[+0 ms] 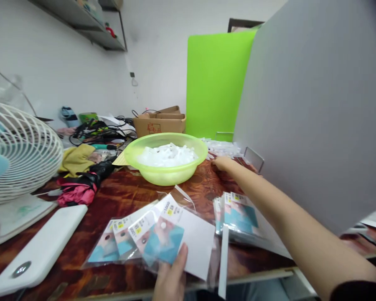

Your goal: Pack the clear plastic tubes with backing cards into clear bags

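My left hand (172,274) pinches a clear plastic packet (199,238) at the near edge of the table, thumb on top. A white sheet and a blue printed card show inside it. Several similar printed card packets (123,238) lie fanned out to its left, partly overlapped. My right arm stretches far across the table. At its end my right hand (222,163) is low over the wood, beside small white plastic pieces (209,156) right of the basin; its fingers are too small and blurred to read. A stack of card packets (240,213) lies below my right forearm.
A yellow-green basin (167,173) holds a heap of white pieces (169,154). Clear bags (222,147) lie behind my right hand. A grey partition (303,104) bounds the right, a green panel (219,83) the back. A fan (21,154) and white device (40,251) stand left.
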{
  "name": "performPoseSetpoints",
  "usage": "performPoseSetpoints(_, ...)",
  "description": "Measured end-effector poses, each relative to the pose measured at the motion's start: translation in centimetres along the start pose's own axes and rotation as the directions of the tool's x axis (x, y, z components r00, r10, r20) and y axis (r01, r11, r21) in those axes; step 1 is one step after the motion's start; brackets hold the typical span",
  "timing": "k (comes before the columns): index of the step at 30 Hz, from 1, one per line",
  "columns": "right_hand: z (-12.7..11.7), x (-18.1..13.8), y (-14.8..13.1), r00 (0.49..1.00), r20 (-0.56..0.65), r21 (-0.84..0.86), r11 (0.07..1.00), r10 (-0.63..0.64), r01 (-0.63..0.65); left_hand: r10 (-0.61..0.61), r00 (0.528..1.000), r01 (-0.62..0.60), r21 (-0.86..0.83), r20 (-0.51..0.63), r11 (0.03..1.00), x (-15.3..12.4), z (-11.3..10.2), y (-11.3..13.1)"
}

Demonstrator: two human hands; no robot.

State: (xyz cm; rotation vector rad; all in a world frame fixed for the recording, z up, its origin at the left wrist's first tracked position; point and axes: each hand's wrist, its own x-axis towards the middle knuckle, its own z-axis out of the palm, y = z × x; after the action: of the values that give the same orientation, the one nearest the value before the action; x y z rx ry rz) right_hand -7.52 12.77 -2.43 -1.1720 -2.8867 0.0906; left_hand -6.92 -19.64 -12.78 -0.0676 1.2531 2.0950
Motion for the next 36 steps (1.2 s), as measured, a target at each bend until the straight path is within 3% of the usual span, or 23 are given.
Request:
performPoseSetpoints(3, 1.1, 0.2, 0.0, 1.000, 0.011, 0.056, 0.998, -0.011, 0.011, -0.094, 0.995, 0.088, -0.125, -0.040, 0.988, 0.8, 3.2, 2.7)
performPoseSetpoints(7, -1.0, -1.3, -0.2, 0.999, -0.024, 0.197, 0.979, -0.038, 0.042, -0.013, 1.000, 0.014, -0.110, 0.005, 0.994, 0.7, 4.0, 4.5)
performPoseSetpoints(9, -2.8, -4.1, -0.3, 0.996, -0.063, 0.303, 0.950, -0.062, 0.078, 0.000, 1.000, 0.001, -0.161, 0.008, 0.987, 0.4, 4.1, 4.8)
performPoseSetpoints(12, -4.6, -11.1, -1.0, 0.988, -0.108, 0.492, 0.858, -0.109, 0.149, -0.017, 1.000, 0.010, -0.286, -0.025, 0.958, -0.3, 5.0, 4.7)
performPoseSetpoints(13, -4.7, -13.8, -1.3, 0.984, -0.125, 0.585, 0.792, -0.124, 0.173, -0.024, 1.000, 0.017, -0.314, -0.019, 0.949, -0.7, 5.4, 4.6)
performPoseSetpoints(15, -4.0, -18.9, -2.1, 0.973, -0.195, 0.863, 0.451, -0.120, 0.228, -0.035, 0.999, 0.040, -0.341, 0.021, 0.939, -1.4, 6.2, 4.1)
performPoseSetpoints(17, -2.3, -22.8, -2.8, 0.971, -0.234, 0.959, 0.149, -0.057, 0.240, -0.025, 0.998, 0.045, -0.329, 0.064, 0.943, -2.2, 6.8, 3.4)
performPoseSetpoints(19, 0.1, -25.4, -3.5, 0.961, -0.264, 0.965, 0.015, 0.079, 0.264, 0.014, 0.998, 0.006, -0.289, 0.067, 0.957, -3.0, 6.9, 2.5)
performPoseSetpoints(23, 4.8, -27.7, -4.3, 0.847, -0.391, 0.915, 0.050, 0.360, 0.401, 0.070, 0.996, -0.059, -0.189, 0.056, 0.980, -4.2, 6.7, 1.0)
performPoseSetpoints(27, 7.5, -28.6, -4.4, 0.732, -0.466, 0.863, 0.071, 0.497, 0.501, 0.104, 0.994, -0.100, -0.106, 0.035, 0.989, -4.9, 7.0, 0.3)
performPoseSetpoints(32, 8.5, -29.5, -4.3, 0.740, -0.460, 0.843, -0.021, 0.490, 0.538, 0.154, 0.988, -0.153, -0.034, 0.027, 0.988, -5.0, 6.9, -0.5)
performPoseSetpoints(36, 8.9, -29.6, -4.3, 0.747, -0.530, 0.824, 0.036, 0.402, 0.565, 0.127, 0.989, -0.128, 0.013, 0.077, 0.992, -4.4, 6.0, -1.4)
